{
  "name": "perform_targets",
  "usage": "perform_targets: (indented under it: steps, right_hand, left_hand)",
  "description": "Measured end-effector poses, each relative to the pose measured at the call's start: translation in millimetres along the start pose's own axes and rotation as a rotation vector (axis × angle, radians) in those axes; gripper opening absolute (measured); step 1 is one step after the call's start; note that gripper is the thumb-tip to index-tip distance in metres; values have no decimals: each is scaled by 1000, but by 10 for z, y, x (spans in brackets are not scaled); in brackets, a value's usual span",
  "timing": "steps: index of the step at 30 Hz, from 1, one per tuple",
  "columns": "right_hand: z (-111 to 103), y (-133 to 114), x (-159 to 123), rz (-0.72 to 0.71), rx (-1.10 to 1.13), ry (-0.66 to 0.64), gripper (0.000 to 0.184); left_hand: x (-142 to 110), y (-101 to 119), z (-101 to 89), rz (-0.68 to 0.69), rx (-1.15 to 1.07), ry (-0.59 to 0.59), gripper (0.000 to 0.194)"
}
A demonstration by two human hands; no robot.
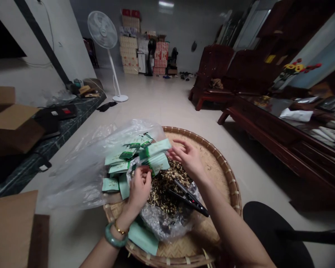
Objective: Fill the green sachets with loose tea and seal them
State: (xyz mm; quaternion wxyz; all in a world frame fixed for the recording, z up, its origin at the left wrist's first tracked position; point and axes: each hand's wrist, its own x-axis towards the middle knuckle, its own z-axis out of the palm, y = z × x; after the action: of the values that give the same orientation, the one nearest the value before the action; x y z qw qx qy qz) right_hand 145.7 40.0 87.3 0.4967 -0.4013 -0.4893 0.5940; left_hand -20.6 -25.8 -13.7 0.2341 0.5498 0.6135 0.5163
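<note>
The right hand (185, 154) pinches a green packet's (158, 148) end above the tray (236, 190); the left hand's (141, 184) fingers curl beside it, grip unclear. Bare floor (167, 100) lies beyond the rim.

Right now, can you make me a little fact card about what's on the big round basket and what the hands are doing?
Basket: round, shallow, woven tan tray
Left hand: beside light-green packets with dark-green ends
Right hand: fingertips at one packet's pale end
Middle: dark and pale dried bits
Tool: black, two-armed, arms apart, small red light
Left side: big clear plastic bag, partly beyond the rim
</note>
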Motion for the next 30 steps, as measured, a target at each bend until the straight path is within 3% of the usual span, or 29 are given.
perform_targets:
  steps: [2,4,6,8,11,16,23,30]
  right_hand:
    - [138,-21,132,-10,93,-82,49]
    - [156,73,187,-13,48,-143,51]
    - [36,258,171,13,-147,-180,38]
    - [-169,471,114,-13,-434,-136,18]
    - [-439,730,17,-91,-684,-52,18]
    - [-445,917,-20,-184,-818,-118,35]
    - [-310,1033,102,-211,-862,-130,36]
    - [-290,1057,139,-217,-850,-84,37]
  left_hand:
    - [43,18,1,176,228,-69,18]
    - [96,49,2,335,452,-120,24]
    - [153,76,5,402,652,-147,30]
    - [203,91,10,413,810,-188,29]
    - [239,87,20,425,945,-212,25]
    - [210,38,25,462,971,-140,23]
    - [182,-30,-5,525,937,-87,16]
    - [188,-13,-13,431,937,-114,23]
